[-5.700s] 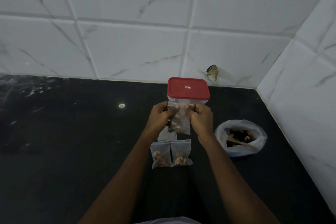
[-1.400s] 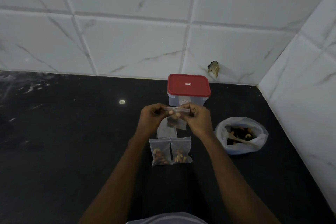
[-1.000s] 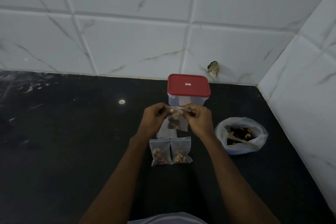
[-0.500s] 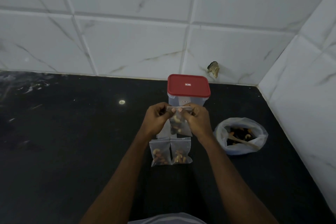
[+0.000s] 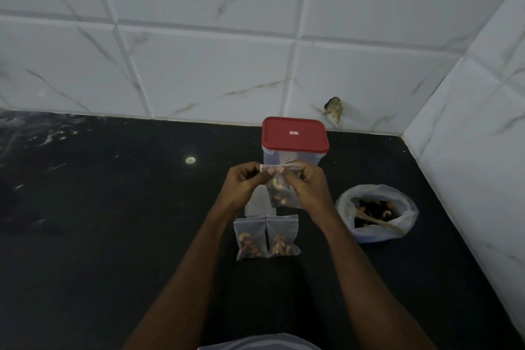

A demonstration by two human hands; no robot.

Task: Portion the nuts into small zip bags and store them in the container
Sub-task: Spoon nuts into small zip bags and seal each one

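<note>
A small zip bag point(image 5: 282, 192) of nuts hung just in front of the red-lidded container point(image 5: 295, 136), above the black counter point(image 5: 113, 221). Both hands pinched its top strip. The left hand point(image 5: 244, 182) gripped the left end between thumb and curled fingers, and the right hand point(image 5: 308, 186) gripped the right end the same way. Two filled bags point(image 5: 250, 239) lay side by side on the counter below. An open plastic bag point(image 5: 345, 207) holding nuts and a wooden spoon point(image 5: 380, 223) sat to the right.
</note>
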